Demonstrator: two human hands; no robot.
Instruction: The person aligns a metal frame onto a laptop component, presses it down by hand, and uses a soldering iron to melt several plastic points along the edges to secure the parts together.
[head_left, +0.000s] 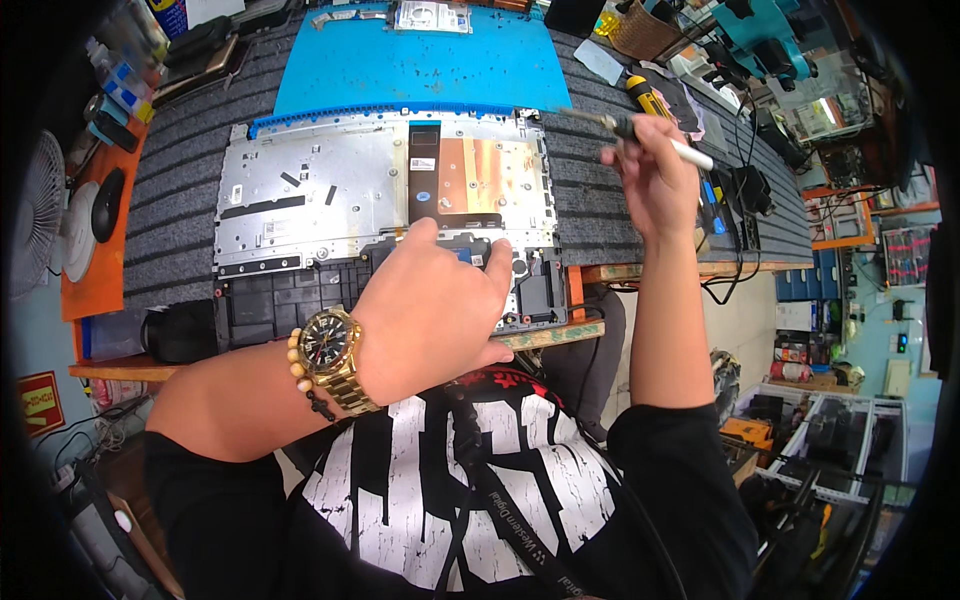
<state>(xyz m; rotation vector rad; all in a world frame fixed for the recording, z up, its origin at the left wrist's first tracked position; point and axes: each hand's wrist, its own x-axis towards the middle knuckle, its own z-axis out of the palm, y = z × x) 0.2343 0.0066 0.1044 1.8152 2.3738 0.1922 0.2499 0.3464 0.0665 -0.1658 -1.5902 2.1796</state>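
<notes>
On the grey ribbed mat (180,190) that covers the desk, an opened laptop base with a silver metal plate and a copper-coloured panel (380,190) is laid flat, just in front of the person's body. Its near edge with black plastic parts is reached over the edge of the desk. The left hand (430,320) is placed on this near edge of the laptop base, at its middle; the fingers (495,270) are bent and pressed down on the black part, and nothing is seen to be held by them. A gold wristwatch with a dark dial (328,345) and a beaded bracelet (300,370) are worn on the left wrist.

The right hand (655,180) is raised above the right part of the mat, apart from the laptop base. A thin tool with a white handle and a metal tip (640,135) is gripped by its closed fingers; the tip is pointed to the left, toward the upper right corner of the laptop base, without touching it.

Behind the laptop base a blue work mat (420,65) is spread. A screwdriver with a yellow and black handle (648,98) is lying near the right hand, further back. At the left side a small white fan (40,220) and an orange pad (110,260) are seen.
</notes>
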